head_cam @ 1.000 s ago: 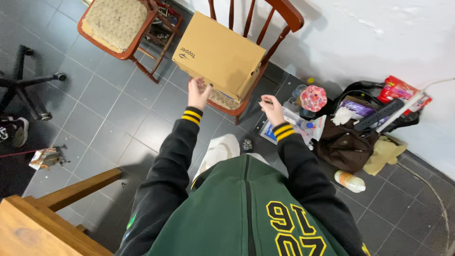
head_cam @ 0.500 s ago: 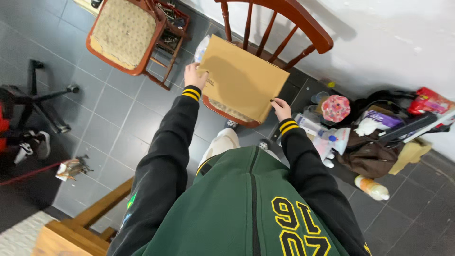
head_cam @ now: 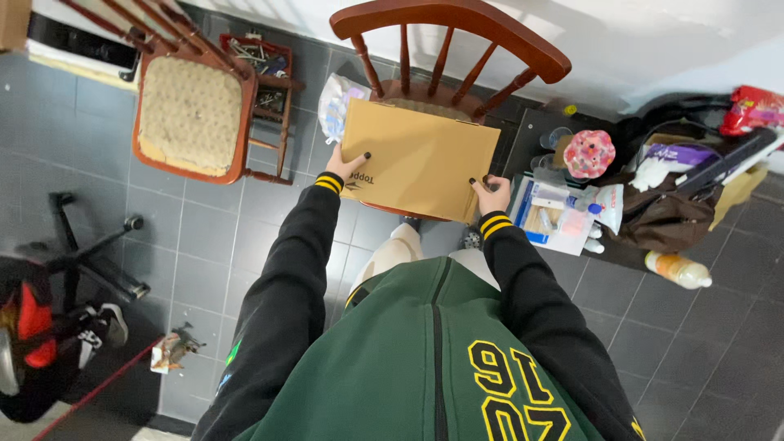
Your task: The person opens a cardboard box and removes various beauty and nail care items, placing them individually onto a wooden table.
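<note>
At nine o'clock in the frame stood a chair with a woven seat (head_cam: 192,114) on the grey tiled floor (head_cam: 204,245), with a black office-chair base (head_cam: 90,253) below it at about eight. Moving toward centre, the person's left hand (head_cam: 347,167) gripped the left edge of a flat cardboard box (head_cam: 418,159) — thumb on top, fingers hidden beneath. The box lay flat on the seat of a red-brown spindle-back chair (head_cam: 449,24) at twelve o'clock, spanning the gap between both hands. The right hand (head_cam: 490,192) closed on the box's lower right corner, at about four o'clock from the box's middle, dark-nailed fingertips pressed on its top face. Further right, at two to three o'clock, a pink patterned lid (head_cam: 590,153), a blue-and-white packet (head_cam: 551,216), a brown bag (head_cam: 670,216) and a plastic bottle (head_cam: 676,269) lay clustered on the floor — well apart from the box.
</note>
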